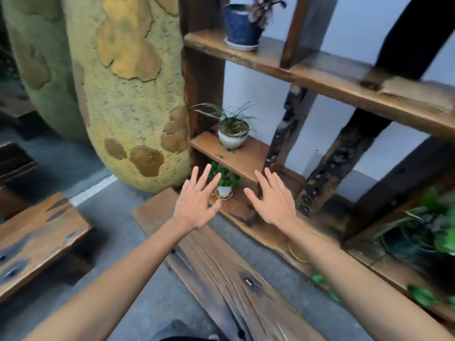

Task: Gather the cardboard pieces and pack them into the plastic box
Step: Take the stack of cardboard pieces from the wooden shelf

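Head view: both hands are reaching forward, fingers spread and straight, holding nothing. The left hand (197,205) and the right hand (273,200) are hovering side by side, apart, over the low end of a wooden shelf unit (320,77). Between them, just beyond the fingertips, a small potted plant (225,183) is sitting on the bottom shelf; a white-potted grass plant (232,132) is standing one shelf up, and a blue pot (240,27) higher still. A flat tan piece that could be cardboard (416,92) is lying on the long upper shelf, far up and to the right of the right hand, but blur is making that uncertain. No plastic box is showing anywhere. Judging handling: cardboard should be light, fairly stiff but bendable, not slippery, so pinching an edge or sliding flat fingers under it should be working; a piece on a shelf lip would be easiest taken from its overhanging edge. Below the forearms a long wooden plank (221,274) is running along the grey floor (118,217); a wooden bench (37,237) is sitting left of the left arm, a rough yellow column (118,94) ahead-left. Open room is lying to the left over the floor; shelf uprights and fragile pots are crowding the right and front, so reaches there are looking tight.
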